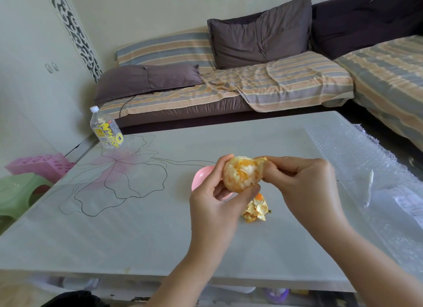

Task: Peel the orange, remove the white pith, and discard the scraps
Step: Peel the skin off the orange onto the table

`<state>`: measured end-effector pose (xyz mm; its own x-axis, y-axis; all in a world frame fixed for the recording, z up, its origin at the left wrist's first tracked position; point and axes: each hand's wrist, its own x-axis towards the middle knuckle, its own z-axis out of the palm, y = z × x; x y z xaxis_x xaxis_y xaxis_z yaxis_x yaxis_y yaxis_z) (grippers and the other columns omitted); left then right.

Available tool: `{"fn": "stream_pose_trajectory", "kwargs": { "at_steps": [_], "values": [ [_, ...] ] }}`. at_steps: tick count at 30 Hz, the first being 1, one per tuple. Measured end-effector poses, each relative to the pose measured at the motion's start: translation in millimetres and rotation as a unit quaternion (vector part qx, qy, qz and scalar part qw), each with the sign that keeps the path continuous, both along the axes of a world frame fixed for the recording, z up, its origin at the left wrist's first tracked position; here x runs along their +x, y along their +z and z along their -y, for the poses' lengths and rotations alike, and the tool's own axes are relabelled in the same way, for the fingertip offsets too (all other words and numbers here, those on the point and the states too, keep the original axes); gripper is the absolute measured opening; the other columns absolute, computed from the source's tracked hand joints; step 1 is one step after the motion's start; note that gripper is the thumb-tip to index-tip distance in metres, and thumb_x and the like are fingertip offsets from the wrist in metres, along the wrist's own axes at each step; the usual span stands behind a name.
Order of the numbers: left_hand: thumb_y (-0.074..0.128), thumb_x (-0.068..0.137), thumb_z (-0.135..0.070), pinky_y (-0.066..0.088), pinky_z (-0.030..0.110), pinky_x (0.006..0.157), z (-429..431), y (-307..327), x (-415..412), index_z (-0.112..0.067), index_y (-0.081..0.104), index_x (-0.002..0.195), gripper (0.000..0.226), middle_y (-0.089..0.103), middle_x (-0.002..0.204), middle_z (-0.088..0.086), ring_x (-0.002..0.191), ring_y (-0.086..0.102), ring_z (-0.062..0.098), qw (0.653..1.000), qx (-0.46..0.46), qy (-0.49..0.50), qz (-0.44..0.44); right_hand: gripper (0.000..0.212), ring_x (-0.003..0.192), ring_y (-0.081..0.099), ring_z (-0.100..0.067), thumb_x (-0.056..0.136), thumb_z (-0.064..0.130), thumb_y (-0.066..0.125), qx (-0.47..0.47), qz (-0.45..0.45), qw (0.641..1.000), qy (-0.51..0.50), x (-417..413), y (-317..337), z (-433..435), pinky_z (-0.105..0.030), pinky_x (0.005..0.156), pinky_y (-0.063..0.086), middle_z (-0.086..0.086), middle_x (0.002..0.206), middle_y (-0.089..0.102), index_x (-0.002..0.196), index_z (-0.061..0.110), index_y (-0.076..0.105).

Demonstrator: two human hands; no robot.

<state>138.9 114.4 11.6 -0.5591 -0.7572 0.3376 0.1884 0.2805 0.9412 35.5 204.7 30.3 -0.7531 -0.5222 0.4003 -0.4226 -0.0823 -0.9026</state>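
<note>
The left hand (214, 200) cups the round, pith-flecked orange (240, 175); the right hand (304, 180) pinches its ragged top.

The left forearm (190, 261) and right forearm (370, 261) are showing bare. The left grip (212, 206) and right grip (306, 185) are showing bare too.

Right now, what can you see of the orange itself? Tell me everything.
The orange is peeled and whole: round, with orange flesh showing through pale pith that streaks most of its surface. It is held in the air above the table and its pile of peel scraps. The left hand grips it, thumb beneath and fingers round its left side; the right hand pinches a pale flap at its upper right edge.
</note>
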Motion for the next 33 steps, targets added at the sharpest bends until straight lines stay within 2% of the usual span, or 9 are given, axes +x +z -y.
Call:
{"fn": "stream_pose_trajectory", "kwargs": {
  "at_steps": [3, 5, 8, 13, 15, 18, 23, 30, 33],
  "values": [
    [0.085, 0.064, -0.007, 0.054, 0.021, 0.08, -0.6, 3.5, -1.2, -0.036, 0.067, 0.104, 0.053, 0.066, 0.111, 0.013, 0.091, 0.07, 0.01, 0.999, 0.023, 0.012, -0.024, 0.012, 0.073, 0.067, -0.024, 0.079, 0.024, 0.071, -0.002, 0.026, 0.997, 0.079, -2.2, 4.1, 1.1, -0.028, 0.067, 0.056, 0.004, 0.078, 0.074, 0.087, 0.033, 0.075],
    [0.083, 0.061, -0.014, 0.053, 0.017, 0.076, -2.2, 7.3, -2.4, -0.032, 0.066, 0.105, 0.051, 0.067, 0.111, 0.013, 0.089, 0.07, 0.007, 0.998, 0.046, 0.009, -0.048, 0.032, 0.083, 0.068, -0.003, 0.071, 0.033, 0.071, -0.001, 0.039, 0.991, 0.129, -2.7, 3.8, 2.6, -0.015, 0.074, 0.052, 0.009, 0.091, 0.072, 0.102, 0.025, 0.072],
    [0.08, 0.055, -0.021, 0.051, 0.015, 0.075, -4.2, 9.0, -2.9, -0.026, 0.065, 0.108, 0.054, 0.068, 0.11, 0.01, 0.091, 0.07, 0.006, 0.996, 0.062, 0.007, -0.068, 0.034, 0.085, 0.064, 0.003, 0.073, 0.035, 0.065, -0.004, 0.015, 0.989, 0.145, -4.6, 2.0, 6.7, -0.01, 0.073, 0.047, 0.012, 0.092, 0.068, 0.106, 0.027, 0.07],
    [0.082, 0.062, -0.008, 0.053, 0.016, 0.076, -4.1, 4.4, -6.0, -0.02, 0.067, 0.109, 0.051, 0.07, 0.106, 0.008, 0.089, 0.07, 0.009, 0.996, 0.067, 0.023, -0.062, 0.024, 0.07, 0.055, -0.01, 0.091, 0.026, 0.054, 0.043, -0.225, 0.973, 0.0, -2.7, -5.6, 12.3, -0.011, 0.06, 0.041, 0.005, 0.075, 0.06, 0.105, 0.018, 0.072],
    [0.081, 0.067, -0.001, 0.055, 0.021, 0.078, -5.3, 2.6, -8.1, -0.015, 0.067, 0.11, 0.048, 0.07, 0.105, 0.011, 0.087, 0.07, 0.01, 0.996, 0.069, 0.025, -0.057, 0.023, 0.066, 0.053, -0.011, 0.089, 0.018, 0.052, 0.045, -0.256, 0.964, -0.054, 0.8, -7.2, 16.0, -0.009, 0.061, 0.039, 0.002, 0.071, 0.059, 0.098, 0.013, 0.073],
    [0.081, 0.067, -0.003, 0.057, 0.03, 0.081, -8.1, 3.0, -10.7, -0.014, 0.068, 0.107, 0.043, 0.069, 0.103, 0.015, 0.085, 0.07, 0.012, 0.995, 0.075, 0.026, -0.057, 0.027, 0.051, 0.053, -0.019, 0.09, 0.019, 0.045, 0.052, -0.276, 0.954, -0.103, 3.8, -4.7, 20.8, -0.025, 0.054, 0.041, -0.001, 0.066, 0.056, 0.086, 0.011, 0.07],
    [0.083, 0.068, -0.007, 0.054, 0.022, 0.074, -5.5, 6.1, -14.1, -0.015, 0.07, 0.101, 0.037, 0.068, 0.102, 0.017, 0.084, 0.07, 0.014, 0.997, 0.063, -0.005, -0.047, 0.022, 0.054, 0.054, -0.028, 0.087, 0.015, 0.047, 0.071, -0.256, 0.957, -0.119, -4.1, 1.7, 23.2, -0.035, 0.049, 0.044, -0.004, 0.067, 0.056, 0.079, 0.006, 0.066],
    [0.081, 0.067, -0.002, 0.049, 0.013, 0.068, 1.2, 9.0, -14.2, -0.01, 0.069, 0.101, 0.038, 0.07, 0.098, 0.016, 0.081, 0.068, 0.009, 0.995, 0.061, -0.081, -0.024, 0.019, 0.066, 0.057, -0.016, 0.093, 0.009, 0.051, 0.097, -0.154, 0.981, -0.067, -15.1, 8.2, 17.9, -0.02, 0.062, 0.04, 0.0, 0.071, 0.062, 0.08, 0.008, 0.066],
    [0.077, 0.063, -0.008, 0.05, 0.015, 0.069, 6.1, 10.5, -12.2, -0.012, 0.07, 0.099, 0.037, 0.069, 0.099, 0.018, 0.081, 0.068, 0.009, 0.992, 0.061, -0.104, -0.027, 0.025, 0.058, 0.054, -0.006, 0.093, 0.015, 0.049, 0.109, -0.067, 0.992, -0.023, -18.4, 10.6, 14.7, -0.016, 0.056, 0.04, 0.01, 0.059, 0.058, 0.072, 0.014, 0.062]
  ]
}}
